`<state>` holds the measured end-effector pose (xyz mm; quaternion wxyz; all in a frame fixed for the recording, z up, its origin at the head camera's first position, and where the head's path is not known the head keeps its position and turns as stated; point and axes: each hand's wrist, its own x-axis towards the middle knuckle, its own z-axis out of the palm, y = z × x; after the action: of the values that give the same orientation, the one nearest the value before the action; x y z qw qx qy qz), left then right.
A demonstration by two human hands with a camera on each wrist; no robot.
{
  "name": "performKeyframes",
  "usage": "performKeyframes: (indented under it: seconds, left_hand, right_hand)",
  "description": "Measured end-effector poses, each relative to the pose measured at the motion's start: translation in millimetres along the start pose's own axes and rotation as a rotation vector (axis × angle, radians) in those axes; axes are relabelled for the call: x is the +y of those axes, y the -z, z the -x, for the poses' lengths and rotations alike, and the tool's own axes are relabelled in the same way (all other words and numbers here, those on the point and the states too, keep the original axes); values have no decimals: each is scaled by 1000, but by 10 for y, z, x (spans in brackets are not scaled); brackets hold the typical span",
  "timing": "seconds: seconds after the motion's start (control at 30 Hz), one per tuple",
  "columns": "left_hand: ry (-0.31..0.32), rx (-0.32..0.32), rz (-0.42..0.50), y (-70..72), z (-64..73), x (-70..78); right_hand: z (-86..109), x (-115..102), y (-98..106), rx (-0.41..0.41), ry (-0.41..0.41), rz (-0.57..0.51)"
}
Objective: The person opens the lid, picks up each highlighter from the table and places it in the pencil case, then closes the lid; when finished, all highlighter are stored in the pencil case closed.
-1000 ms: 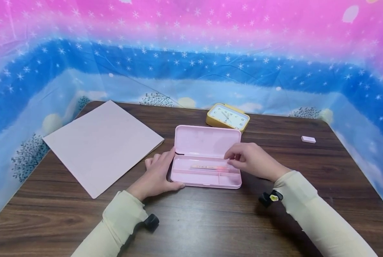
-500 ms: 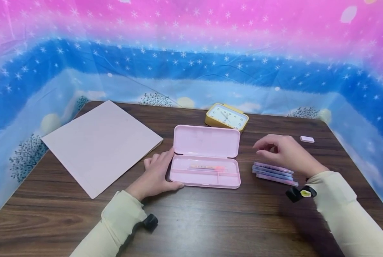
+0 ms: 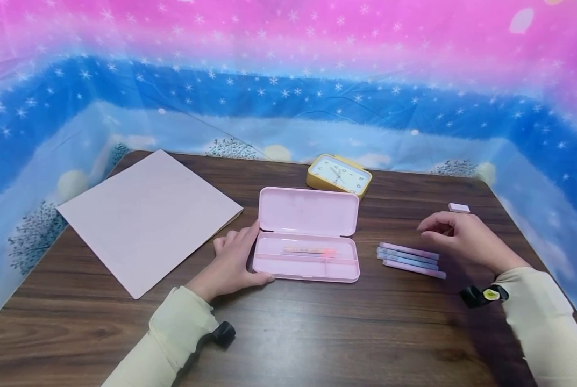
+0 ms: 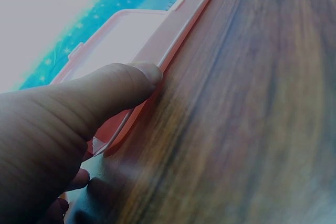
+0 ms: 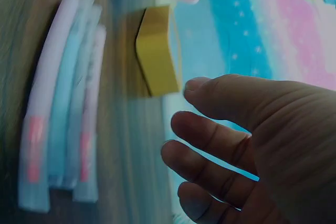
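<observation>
A pink pencil case (image 3: 307,274) lies with its lid raised on the wooden table. Its long rear compartment holds a pen (image 3: 310,251) with a pale barrel and an orange-red end. My left hand (image 3: 230,266) holds the left end of the case, thumb at the front corner and fingers along the side; the left wrist view shows the thumb (image 4: 126,82) against the rim. Several pink and blue pens (image 3: 409,260) lie side by side to the right of the case. My right hand (image 3: 467,239), fingers loosely bent and holding nothing, hovers right of them, near the white eraser (image 3: 458,207).
Behind the case a yellow alarm clock (image 3: 339,174) leans back on the table. To the left lies a large pale square board or folder (image 3: 150,226). A snowflake-patterned cloth (image 3: 278,91) hangs around the table's far and side edges.
My right hand has moved from the case's right end, over the pens, toward the eraser, uncovering the pens. My left hand stays on the case.
</observation>
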<state>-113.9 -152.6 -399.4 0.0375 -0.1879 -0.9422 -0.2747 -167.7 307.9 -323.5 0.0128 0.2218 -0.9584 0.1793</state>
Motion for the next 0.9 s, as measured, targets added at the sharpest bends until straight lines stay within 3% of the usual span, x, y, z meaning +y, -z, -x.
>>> performKeyframes:
  seconds: [0.2, 0.5, 0.9]
  left_hand:
    - [-1, -4, 3, -1, 9, -15]
    - [-9, -9, 18, 9, 6, -1]
    - [1, -13, 11, 15, 2, 6]
  right_hand:
    - [55, 201, -112, -65, -76, -15]
    - [128, 349, -276, -97, -65, -41]
    - [64, 327, -335, -101, -31, -2]
